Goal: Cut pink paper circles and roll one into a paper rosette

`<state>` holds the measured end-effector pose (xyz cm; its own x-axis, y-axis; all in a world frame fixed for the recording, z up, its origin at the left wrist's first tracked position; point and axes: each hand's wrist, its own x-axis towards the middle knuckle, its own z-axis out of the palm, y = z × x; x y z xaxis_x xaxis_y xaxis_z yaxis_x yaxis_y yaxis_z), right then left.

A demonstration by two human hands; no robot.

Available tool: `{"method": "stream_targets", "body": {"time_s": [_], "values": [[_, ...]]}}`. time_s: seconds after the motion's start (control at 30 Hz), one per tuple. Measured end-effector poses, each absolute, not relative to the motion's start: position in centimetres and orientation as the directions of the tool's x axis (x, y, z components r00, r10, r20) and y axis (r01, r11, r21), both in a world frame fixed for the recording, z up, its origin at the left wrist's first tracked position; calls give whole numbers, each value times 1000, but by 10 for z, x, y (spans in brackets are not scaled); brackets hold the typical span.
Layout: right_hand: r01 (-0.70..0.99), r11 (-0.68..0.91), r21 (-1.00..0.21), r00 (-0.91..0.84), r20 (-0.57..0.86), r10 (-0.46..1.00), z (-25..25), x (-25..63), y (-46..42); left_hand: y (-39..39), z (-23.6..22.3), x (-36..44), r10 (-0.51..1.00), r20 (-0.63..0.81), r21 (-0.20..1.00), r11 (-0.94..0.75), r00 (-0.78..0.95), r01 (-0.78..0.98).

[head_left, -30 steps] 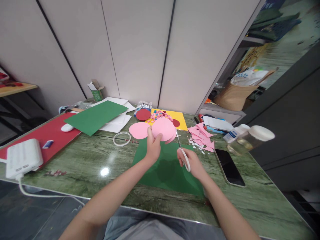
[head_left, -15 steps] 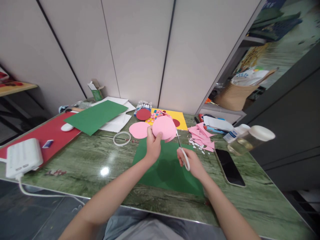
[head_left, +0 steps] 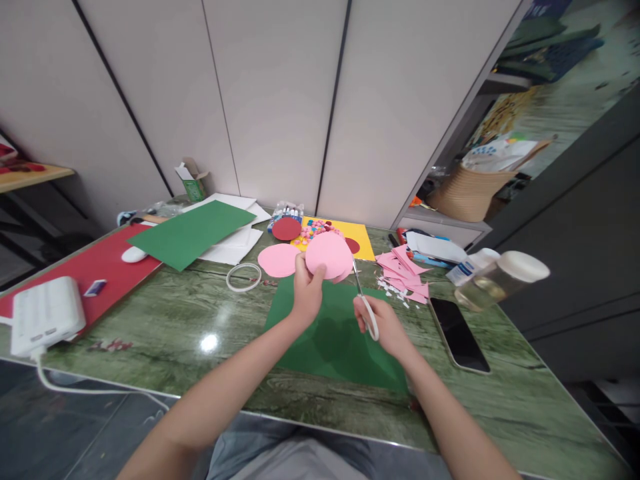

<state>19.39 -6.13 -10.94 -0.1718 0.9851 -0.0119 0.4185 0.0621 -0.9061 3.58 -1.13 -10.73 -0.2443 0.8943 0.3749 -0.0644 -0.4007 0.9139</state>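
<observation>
My left hand (head_left: 309,291) pinches a pink paper circle (head_left: 329,255) by its lower left edge, thumb on top. More pink paper shows beneath the circle's lower right edge. My right hand (head_left: 383,322) is wrapped round the white handle of a pair of scissors (head_left: 371,317), whose blades point up beside the circle's right edge. I cannot tell whether the blades touch the paper. Under both hands lies a green sheet (head_left: 335,347). Another pink circle (head_left: 278,260) rests on the table to the left, and pink offcuts (head_left: 404,272) are heaped to the right.
A roll of white tape (head_left: 243,277) lies left of the hands. Behind them are a yellow sheet (head_left: 364,233) with small coloured pieces and a red circle (head_left: 287,229). To the right are a phone (head_left: 460,335) and a clear jar (head_left: 500,280). A white power bank (head_left: 49,313) sits far left.
</observation>
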Motion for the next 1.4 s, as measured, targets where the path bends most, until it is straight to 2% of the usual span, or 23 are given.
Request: {"method": "stream_targets", "body": {"time_s": [0.83, 1.0, 1.23, 1.33, 1.4], "values": [[491, 74, -868, -143, 3, 990, -112, 196, -54, -4, -115, 37, 912, 341, 919, -375, -228, -124], [441, 50, -896, -126, -6, 992, -116, 198, -52, -2, -117, 38, 914, 340, 920, -371, -221, -122], [215, -27, -976, -77, -45, 996, -126, 206, -41, 1, -119, 36, 923, 313, 923, -351, -222, -158], [-63, -55, -997, -72, -51, 996, -125, 210, -36, 2, -121, 37, 931, 283, 936, -320, -232, -145], [-313, -120, -942, -94, -95, 991, -125, 214, -32, 3, -123, 38, 940, 260, 943, -296, -223, -150]]}}
